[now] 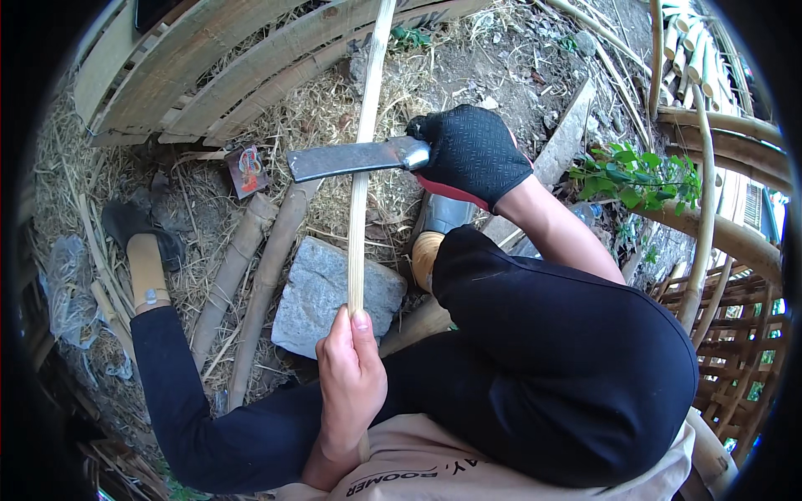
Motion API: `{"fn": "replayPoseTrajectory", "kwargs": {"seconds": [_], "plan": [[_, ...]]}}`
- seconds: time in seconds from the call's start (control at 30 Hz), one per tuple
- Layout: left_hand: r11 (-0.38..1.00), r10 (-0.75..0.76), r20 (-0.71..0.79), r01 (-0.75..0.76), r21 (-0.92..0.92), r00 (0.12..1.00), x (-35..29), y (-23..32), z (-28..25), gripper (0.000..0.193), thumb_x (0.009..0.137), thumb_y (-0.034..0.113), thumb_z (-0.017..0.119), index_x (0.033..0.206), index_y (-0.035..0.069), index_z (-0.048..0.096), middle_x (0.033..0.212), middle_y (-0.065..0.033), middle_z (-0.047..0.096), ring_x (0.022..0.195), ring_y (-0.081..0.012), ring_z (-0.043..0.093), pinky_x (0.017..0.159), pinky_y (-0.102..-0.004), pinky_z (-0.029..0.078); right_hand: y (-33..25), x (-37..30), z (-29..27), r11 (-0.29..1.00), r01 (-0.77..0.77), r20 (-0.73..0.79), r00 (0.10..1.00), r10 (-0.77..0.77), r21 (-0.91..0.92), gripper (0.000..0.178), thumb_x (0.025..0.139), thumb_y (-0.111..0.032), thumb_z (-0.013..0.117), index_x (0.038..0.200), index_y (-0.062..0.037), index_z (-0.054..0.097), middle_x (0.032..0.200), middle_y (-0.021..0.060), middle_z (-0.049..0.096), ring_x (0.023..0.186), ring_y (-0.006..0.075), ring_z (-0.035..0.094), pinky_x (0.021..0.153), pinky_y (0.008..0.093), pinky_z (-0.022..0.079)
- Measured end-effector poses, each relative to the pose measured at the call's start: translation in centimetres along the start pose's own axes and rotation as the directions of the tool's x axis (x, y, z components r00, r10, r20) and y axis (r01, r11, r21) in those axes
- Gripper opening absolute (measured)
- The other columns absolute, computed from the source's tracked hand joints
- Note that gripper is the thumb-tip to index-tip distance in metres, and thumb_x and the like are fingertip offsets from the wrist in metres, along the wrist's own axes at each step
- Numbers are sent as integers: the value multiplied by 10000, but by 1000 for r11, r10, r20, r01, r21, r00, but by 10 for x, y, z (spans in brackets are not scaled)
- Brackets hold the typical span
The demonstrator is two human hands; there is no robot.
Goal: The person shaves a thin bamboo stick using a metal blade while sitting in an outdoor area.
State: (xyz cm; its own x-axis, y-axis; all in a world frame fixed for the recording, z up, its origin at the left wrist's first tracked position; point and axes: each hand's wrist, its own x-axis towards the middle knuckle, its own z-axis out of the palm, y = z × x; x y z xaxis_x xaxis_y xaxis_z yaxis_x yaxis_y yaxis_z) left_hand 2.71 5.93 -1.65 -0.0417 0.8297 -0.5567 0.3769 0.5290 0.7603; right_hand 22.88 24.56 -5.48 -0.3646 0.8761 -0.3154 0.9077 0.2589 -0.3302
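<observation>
My bare left hand (351, 376) is closed around the near end of a long pale bamboo strip (357, 242), thumb along its top. The strip runs away from me, past the upper edge of the picture. In a black textured glove with red on its palm side, my right hand (474, 154) is closed on the handle of a knife (347, 159), and the glove hides that handle. Its broad, blunt-ended grey blade points left and lies across the strip, covering a short stretch of it. A metal collar shows where blade meets handle.
Below the strip sits a rough grey stone block (305, 292). Bamboo poles (271, 267) lie left of it on straw-covered ground. Wooden slats (234, 71) stand at the upper left. Bamboo rails (735, 234), a leafy plant (639, 175) and stacked cut bamboo (697, 50) are at the right.
</observation>
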Motion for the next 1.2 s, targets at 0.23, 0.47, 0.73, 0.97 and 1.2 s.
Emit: {"fn": "replayPoseTrajectory", "kwargs": {"seconds": [0.23, 0.47, 0.73, 0.97, 1.2], "plan": [[999, 20, -4, -20, 28, 1000, 2, -6, 2, 363, 1094, 283, 406, 861, 27, 513, 583, -10, 433, 497, -89, 418, 465, -295, 331, 11, 13, 0, 997, 14, -56, 998, -18, -73, 156, 759, -265, 696, 870, -165, 741, 795, 127, 720, 787, 332, 718, 730, 441, 571], [997, 54, -18, -53, 52, 998, 1, -10, -2, 370, 1090, 286, 406, 847, 27, 511, 572, -17, 436, 486, -102, 431, 465, -311, 348, 18, 23, -2, 988, 54, -127, 989, -72, -142, 168, 749, -270, 683, 870, -172, 746, 762, 136, 711, 759, 343, 718, 708, 442, 572], [998, 69, 1, -69, 1, 998, 1, -9, -1, 370, 1093, 280, 398, 843, 30, 506, 575, 2, 423, 490, -82, 413, 462, -291, 337, 53, 46, -12, 984, -72, -219, 975, 35, -164, 223, 793, -301, 691, 961, -171, 760, 817, 158, 718, 772, 357, 706, 722, 447, 568], [998, -9, 30, 11, -61, 1000, 2, -3, -2, 363, 1098, 285, 392, 859, 39, 511, 599, 30, 415, 504, -52, 391, 462, -258, 319, 53, 48, -12, 985, -65, -262, 965, 20, -162, 219, 756, -271, 694, 939, -170, 761, 817, 134, 730, 785, 315, 724, 742, 426, 572], [997, -38, -1, 38, -66, 999, -4, -8, -10, 337, 1077, 210, 414, 833, -7, 500, 536, -94, 454, 452, -197, 472, 472, -385, 368, 106, 57, -39, 964, -247, -476, 862, 172, -100, 341, 845, -400, 665, 1053, -148, 761, 876, 171, 733, 833, 352, 719, 779, 432, 567]]}}
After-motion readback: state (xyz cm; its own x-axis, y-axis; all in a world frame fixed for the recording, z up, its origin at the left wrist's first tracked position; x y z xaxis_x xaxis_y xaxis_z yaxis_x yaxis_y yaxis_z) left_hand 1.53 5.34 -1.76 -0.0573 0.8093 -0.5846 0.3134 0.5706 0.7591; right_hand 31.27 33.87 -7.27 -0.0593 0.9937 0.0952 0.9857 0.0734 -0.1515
